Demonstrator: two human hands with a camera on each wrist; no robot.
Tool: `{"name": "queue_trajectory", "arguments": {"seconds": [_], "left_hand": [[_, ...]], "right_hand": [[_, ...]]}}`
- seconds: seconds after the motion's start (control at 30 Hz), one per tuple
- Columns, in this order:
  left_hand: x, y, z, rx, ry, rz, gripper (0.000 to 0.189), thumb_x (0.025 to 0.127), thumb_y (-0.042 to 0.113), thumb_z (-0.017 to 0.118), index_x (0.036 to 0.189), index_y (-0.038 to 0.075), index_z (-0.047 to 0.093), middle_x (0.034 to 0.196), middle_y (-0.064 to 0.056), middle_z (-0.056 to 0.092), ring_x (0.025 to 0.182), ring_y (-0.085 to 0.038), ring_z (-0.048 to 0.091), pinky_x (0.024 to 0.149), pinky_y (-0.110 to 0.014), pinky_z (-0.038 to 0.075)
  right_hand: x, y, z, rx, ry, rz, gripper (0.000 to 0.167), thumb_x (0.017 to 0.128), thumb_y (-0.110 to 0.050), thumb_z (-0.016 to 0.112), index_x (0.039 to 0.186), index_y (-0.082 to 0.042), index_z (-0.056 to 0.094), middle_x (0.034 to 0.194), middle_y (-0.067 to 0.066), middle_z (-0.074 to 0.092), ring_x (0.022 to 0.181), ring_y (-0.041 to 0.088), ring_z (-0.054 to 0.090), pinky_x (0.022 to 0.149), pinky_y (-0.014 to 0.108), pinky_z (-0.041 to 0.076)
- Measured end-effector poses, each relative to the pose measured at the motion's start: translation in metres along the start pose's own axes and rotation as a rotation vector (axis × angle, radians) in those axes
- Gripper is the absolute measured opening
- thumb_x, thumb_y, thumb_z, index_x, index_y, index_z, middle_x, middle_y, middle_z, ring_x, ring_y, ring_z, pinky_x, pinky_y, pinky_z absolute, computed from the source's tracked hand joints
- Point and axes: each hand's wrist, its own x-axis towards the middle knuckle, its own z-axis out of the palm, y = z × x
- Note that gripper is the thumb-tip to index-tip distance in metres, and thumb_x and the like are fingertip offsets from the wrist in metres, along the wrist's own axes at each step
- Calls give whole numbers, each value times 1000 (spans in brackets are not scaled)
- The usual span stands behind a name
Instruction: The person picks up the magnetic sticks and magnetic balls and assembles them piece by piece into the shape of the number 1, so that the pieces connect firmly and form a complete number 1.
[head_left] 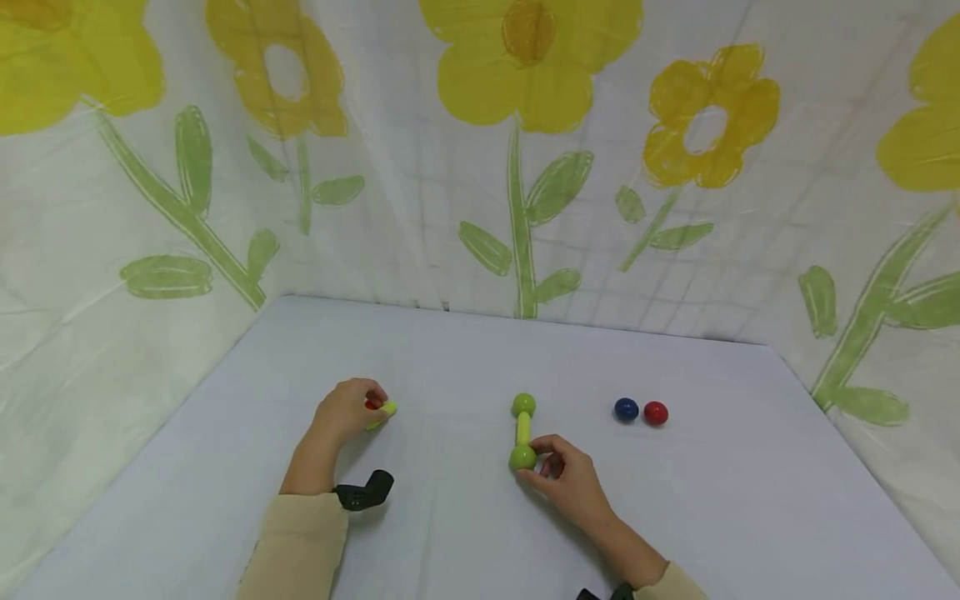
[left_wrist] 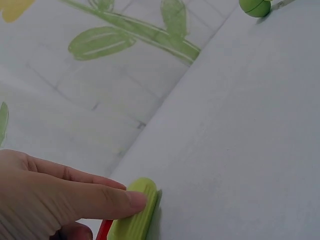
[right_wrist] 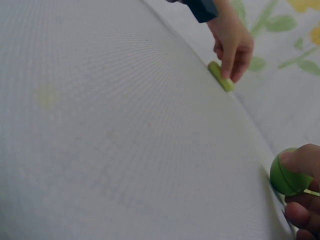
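At the left of the table, my left hand pinches a yellow-green ribbed stick between thumb and fingers. A red piece shows just beside that stick, mostly hidden by the hand, so its shape cannot be told. Nearer the middle lies a dumbbell-like piece: a second yellow-green stick with a green ball at its far end and another green ball at its near end. My right hand holds the near ball, thumb on one side and fingers on the other.
A blue ball and a red ball sit close together on the white table, right of the green balls. Behind the table hangs a white cloth painted with flowers. Each wrist wears a dark camera mount.
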Motion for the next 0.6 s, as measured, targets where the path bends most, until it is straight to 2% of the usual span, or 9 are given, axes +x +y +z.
{"name": "queue_trajectory", "arguments": {"seconds": [0.27, 0.6], "left_hand": [[1, 0, 3, -3, -46, -19, 18, 83, 14, 77, 94, 2, 69, 85, -4, 64, 76, -18, 57, 68, -36, 47], [1, 2, 6, -12, -48, -19, 21, 84, 13, 76, 98, -1, 69, 86, -5, 64, 77, -18, 58, 69, -36, 48]], "right_hand": [[0, 0, 1, -15, -1, 6, 30, 75, -1, 81, 101, -5, 66, 96, 4, 67, 67, 7, 52, 58, 20, 43], [0, 0, 0, 22, -6, 8, 30, 76, -2, 81, 102, -4, 66, 97, 6, 66, 67, 7, 52, 57, 20, 43]]}}
